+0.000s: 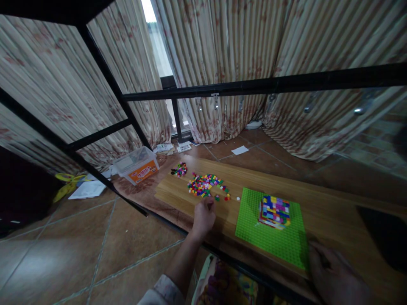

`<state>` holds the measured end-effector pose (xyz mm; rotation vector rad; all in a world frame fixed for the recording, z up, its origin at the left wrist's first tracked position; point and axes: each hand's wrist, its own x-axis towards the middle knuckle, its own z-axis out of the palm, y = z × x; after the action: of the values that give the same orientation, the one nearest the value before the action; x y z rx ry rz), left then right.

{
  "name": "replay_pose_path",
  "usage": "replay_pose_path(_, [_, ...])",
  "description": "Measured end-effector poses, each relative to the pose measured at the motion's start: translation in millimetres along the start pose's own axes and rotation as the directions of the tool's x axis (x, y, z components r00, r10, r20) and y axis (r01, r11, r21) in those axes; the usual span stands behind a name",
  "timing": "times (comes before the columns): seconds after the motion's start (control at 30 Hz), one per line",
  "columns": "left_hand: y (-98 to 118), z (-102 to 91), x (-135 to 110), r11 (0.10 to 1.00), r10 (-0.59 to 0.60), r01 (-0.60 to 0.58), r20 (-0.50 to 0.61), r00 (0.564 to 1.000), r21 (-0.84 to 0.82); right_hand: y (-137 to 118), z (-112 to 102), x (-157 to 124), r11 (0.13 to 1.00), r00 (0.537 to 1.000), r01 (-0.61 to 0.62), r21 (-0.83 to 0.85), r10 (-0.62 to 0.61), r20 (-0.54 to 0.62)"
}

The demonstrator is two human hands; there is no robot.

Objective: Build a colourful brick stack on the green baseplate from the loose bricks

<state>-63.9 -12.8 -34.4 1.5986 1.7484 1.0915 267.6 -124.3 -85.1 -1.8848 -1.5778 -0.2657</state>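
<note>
A green baseplate (254,224) lies on the wooden table (333,203), carrying a multicoloured block of small bricks (275,210). Left of it is a loose pile of small coloured bricks (203,185), with a smaller heap (179,170) further left. My left hand (203,216) rests at the near edge of the pile, its fingers curled in a pinch; what they hold is too small to make out. At the baseplate's near right corner my right hand (333,275) lies on the table, fingers pressed against the plate's edge.
A clear plastic box with an orange label (136,165) stands on the tiled floor beyond the table's left end. Papers (87,189) lie near it. A black metal frame (254,87) crosses the view in front of striped curtains.
</note>
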Motion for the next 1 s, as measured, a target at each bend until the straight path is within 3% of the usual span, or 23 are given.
replay_pose_path(0.07, [4.9,1.6,7.7,0.998,0.043,-0.043,0.008,0.999,0.047,0.0,0.1,0.0,0.999,1.0,0.02,-0.042,-0.019,0.01])
replay_pose_path(0.23, [20.9,2.0,42.4,0.913,0.135,-0.166,0.108,0.985,0.374,-3.7,-1.2,0.0,0.997,1.0,0.011,-0.075,-0.01,0.017])
replay_pose_path(0.5, [31.1,15.4,89.5,0.8,0.139,-0.331,0.382,0.914,0.501,-7.6,0.2,1.8,0.997,0.999,0.009,-0.075,-0.006,0.039])
replay_pose_path(0.67, [35.6,11.6,92.4,0.779,0.163,-0.373,0.413,0.896,0.504,-10.9,0.3,3.2,0.999,0.999,0.02,-0.034,-0.019,0.033])
replay_pose_path(0.83, [44.8,5.0,85.4,0.811,0.199,-0.345,0.332,0.922,0.473,-16.1,-1.8,4.7,1.0,0.999,-0.004,-0.03,0.006,0.049])
replay_pose_path(1.0, [63.1,23.1,65.7,0.885,0.226,-0.324,0.3,0.927,0.334,-19.0,-3.5,6.2,1.0,0.999,-0.006,-0.005,0.006,0.035])
